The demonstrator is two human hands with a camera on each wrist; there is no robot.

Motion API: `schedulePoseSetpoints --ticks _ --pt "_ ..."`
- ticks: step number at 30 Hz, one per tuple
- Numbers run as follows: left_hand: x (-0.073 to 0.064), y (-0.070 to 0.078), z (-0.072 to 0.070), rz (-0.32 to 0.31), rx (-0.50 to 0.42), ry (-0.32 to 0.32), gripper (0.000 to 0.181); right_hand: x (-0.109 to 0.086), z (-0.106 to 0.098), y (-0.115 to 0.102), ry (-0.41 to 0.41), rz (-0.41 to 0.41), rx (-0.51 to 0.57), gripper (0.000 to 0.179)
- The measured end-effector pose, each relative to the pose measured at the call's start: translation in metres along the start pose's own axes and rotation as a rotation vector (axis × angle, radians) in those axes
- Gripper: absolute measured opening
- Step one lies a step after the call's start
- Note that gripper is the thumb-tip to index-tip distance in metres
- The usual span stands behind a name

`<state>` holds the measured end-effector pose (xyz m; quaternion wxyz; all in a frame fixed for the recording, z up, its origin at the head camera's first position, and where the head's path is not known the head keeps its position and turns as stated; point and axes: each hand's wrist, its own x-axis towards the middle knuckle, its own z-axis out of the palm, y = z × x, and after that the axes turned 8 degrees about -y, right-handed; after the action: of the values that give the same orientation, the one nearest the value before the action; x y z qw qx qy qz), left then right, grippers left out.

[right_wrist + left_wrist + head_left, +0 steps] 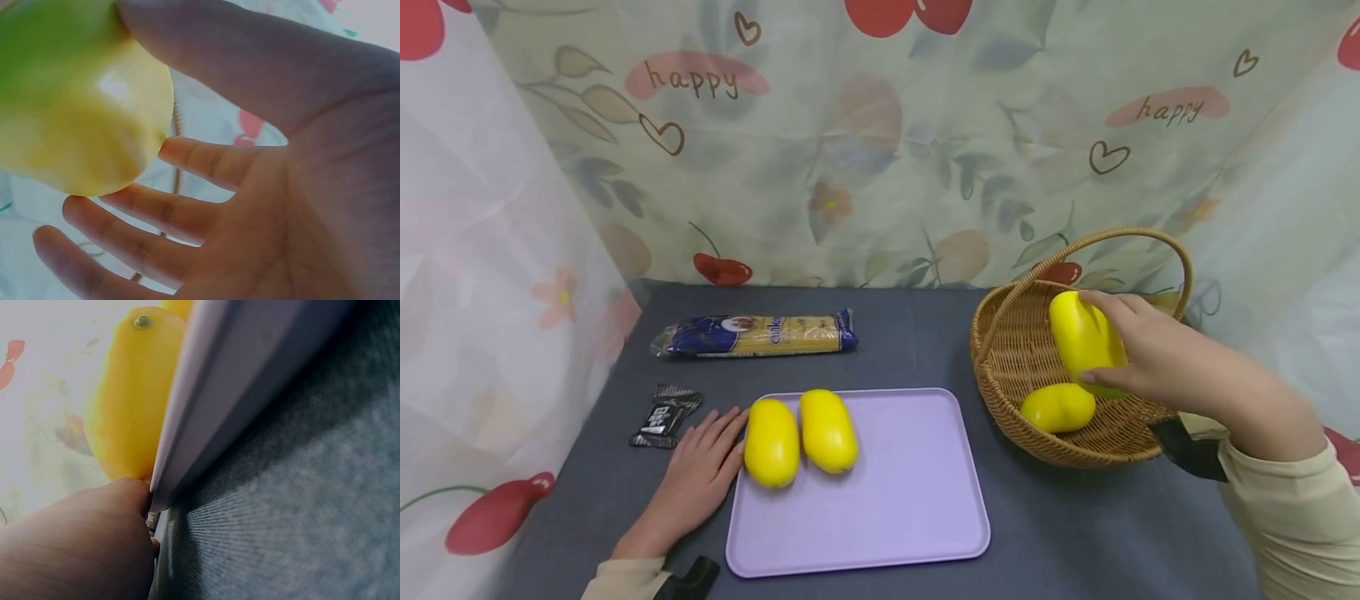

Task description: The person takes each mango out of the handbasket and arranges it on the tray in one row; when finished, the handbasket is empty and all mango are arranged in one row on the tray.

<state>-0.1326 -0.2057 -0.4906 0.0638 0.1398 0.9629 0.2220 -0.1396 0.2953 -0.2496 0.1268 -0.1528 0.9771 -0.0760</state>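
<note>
My right hand (1138, 342) grips a yellow mango (1081, 337) over the wicker basket (992, 392), thumb on one side and fingers on the other. In the right wrist view this mango (94, 119) shows a green patch, with the thumb and fingertips against its skin. A second mango (1058, 408) lies inside the basket. On the lilac tray (910, 500) two smooth oblong yellow fruits (772, 443) lie side by side at the upper left. My left hand (703, 462) rests flat at the tray's left edge, fingers extended, close beside the nearer fruit (131, 394).
Behind the tray lies a pack of spaghetti (760, 333) in blue and clear wrapping. A small black wrapped packet (666, 415) is just left of my left hand's fingertips. The basket's tall handle (1120, 233) arches over its opening. Patterned curtains (887, 167) surround the grey table.
</note>
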Motion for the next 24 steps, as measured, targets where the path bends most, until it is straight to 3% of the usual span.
schedulePoseSetpoints --ticks 6,11,16,19,24 --pt "0.0 0.0 -0.001 -0.001 0.003 0.004 0.054 -0.012 -0.004 -0.025 0.055 -0.061 0.047 0.094" --pt "0.0 -0.002 0.0 0.0 0.007 0.006 0.054 -0.017 0.003 -0.049 0.169 -0.201 0.013 0.096" --pt "0.001 -0.005 0.002 0.002 0.008 0.008 0.055 -0.009 0.02 -0.068 0.249 -0.374 0.025 0.097" --pt "0.001 -0.006 0.004 0.001 0.006 0.0 0.056 0.0 0.033 -0.075 0.244 -0.438 0.066 0.101" --pt "0.002 -0.005 0.004 0.0 -0.002 0.001 0.056 0.014 0.057 -0.083 0.208 -0.455 0.11 0.098"
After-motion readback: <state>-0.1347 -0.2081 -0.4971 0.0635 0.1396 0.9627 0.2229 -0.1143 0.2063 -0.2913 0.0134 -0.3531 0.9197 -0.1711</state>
